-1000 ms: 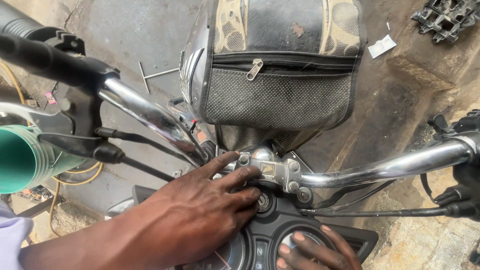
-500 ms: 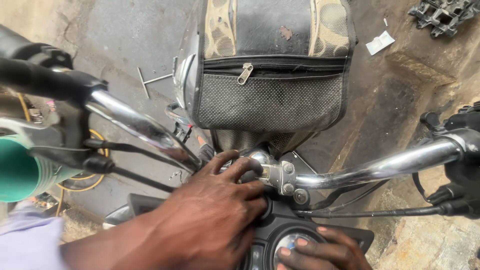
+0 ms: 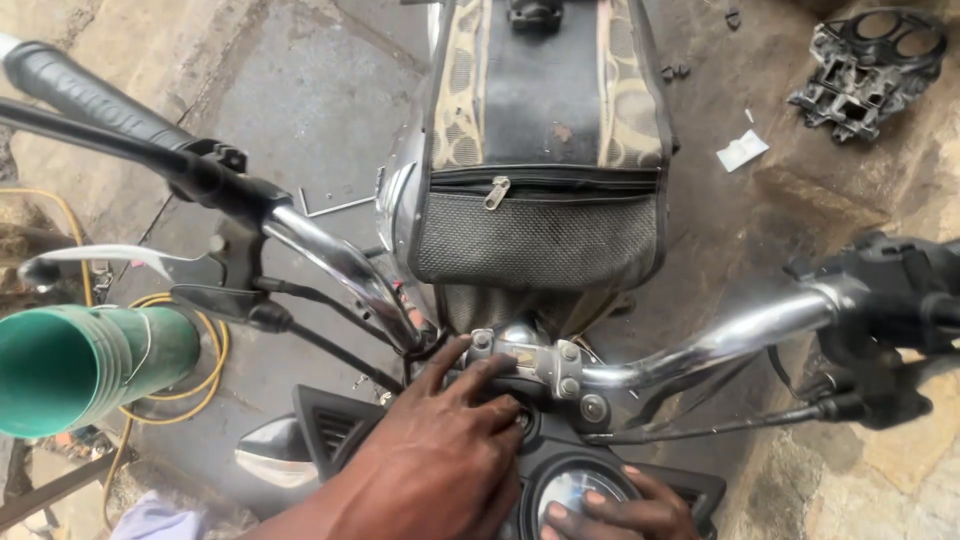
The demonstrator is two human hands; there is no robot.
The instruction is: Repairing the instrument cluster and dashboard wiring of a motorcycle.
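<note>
Both hands brace the instrument cluster (image 3: pixel 560 470) at six o'clock: left hand (image 3: pixel 440 460) flat, grip wide, fingers by the handlebar clamp (image 3: pixel 530 355); right hand (image 3: pixel 625 510) seemingly steadying the gauge (image 3: pixel 572 492), grip loose.

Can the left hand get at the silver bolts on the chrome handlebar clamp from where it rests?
Probably yes: the left hand lies on the black dash beside the handlebar clamp, fingertips already at its silver bolts, nothing between them.

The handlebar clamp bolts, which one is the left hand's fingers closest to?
The bolt at the clamp's near-left corner: the left hand has its fingertips right beside it, while the bolts on the clamp's right side sit clear of the fingers.
</note>
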